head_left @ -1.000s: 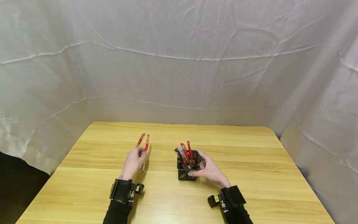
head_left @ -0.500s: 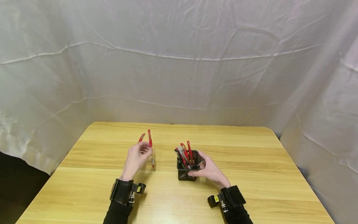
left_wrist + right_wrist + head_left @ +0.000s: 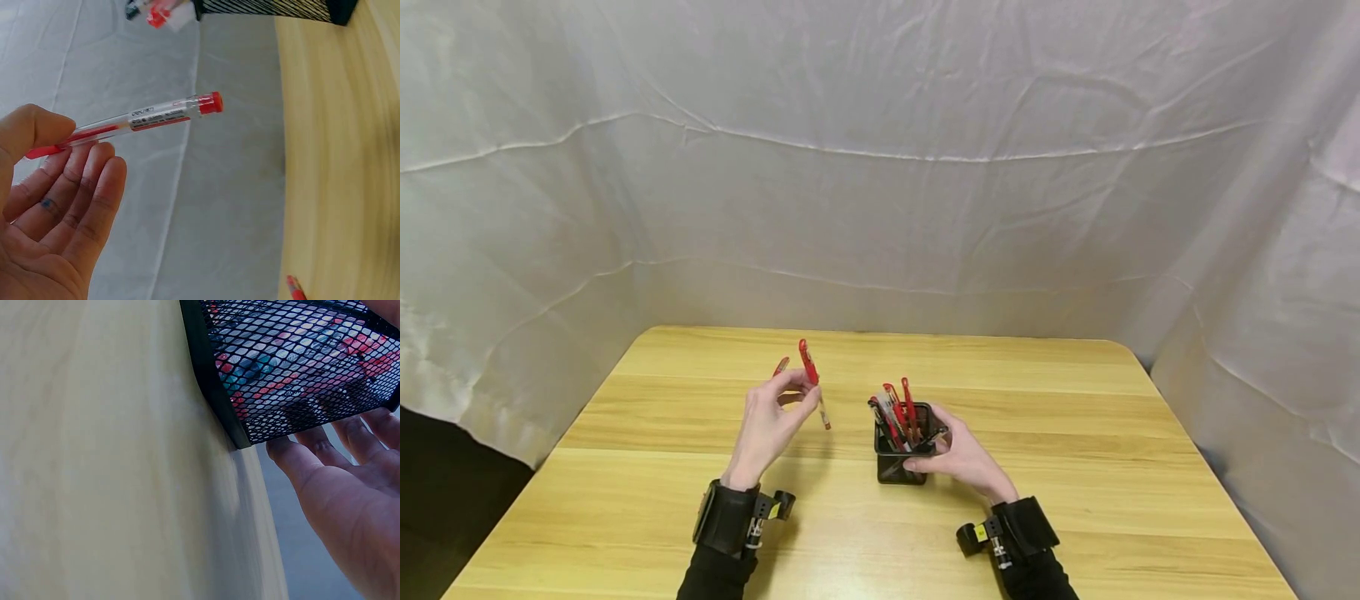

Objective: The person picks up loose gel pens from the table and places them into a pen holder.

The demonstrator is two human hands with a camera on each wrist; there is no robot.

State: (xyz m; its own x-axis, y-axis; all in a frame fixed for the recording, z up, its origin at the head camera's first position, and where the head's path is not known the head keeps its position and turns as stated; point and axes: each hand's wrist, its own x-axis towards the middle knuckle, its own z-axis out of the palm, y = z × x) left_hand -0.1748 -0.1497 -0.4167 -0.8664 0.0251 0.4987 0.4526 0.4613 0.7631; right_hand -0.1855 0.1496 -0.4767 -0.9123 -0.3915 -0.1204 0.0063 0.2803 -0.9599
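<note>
My left hand (image 3: 772, 421) pinches a red-capped gel pen (image 3: 808, 364) between thumb and fingertips, raised above the table. In the left wrist view the clear barrel of this gel pen (image 3: 156, 117) points away from the thumb, its red end plug outermost. A second red pen (image 3: 782, 366) lies behind the left hand, partly hidden by it. My right hand (image 3: 967, 460) grips a black mesh pen holder (image 3: 901, 470) from its right side, thumb across the front. Several red and black pens (image 3: 898, 414) stand in the holder, tilted various ways.
The wooden table (image 3: 1075, 417) has rounded far corners. Pale grey cloth (image 3: 880, 208) hangs behind it and along both sides. Each wrist wears a black strap with a small camera (image 3: 785, 504).
My left hand has lifted the gel pen off the table area beside the other pen and moved it up and right, tilting it. My right hand and the pen holder have stayed put.
</note>
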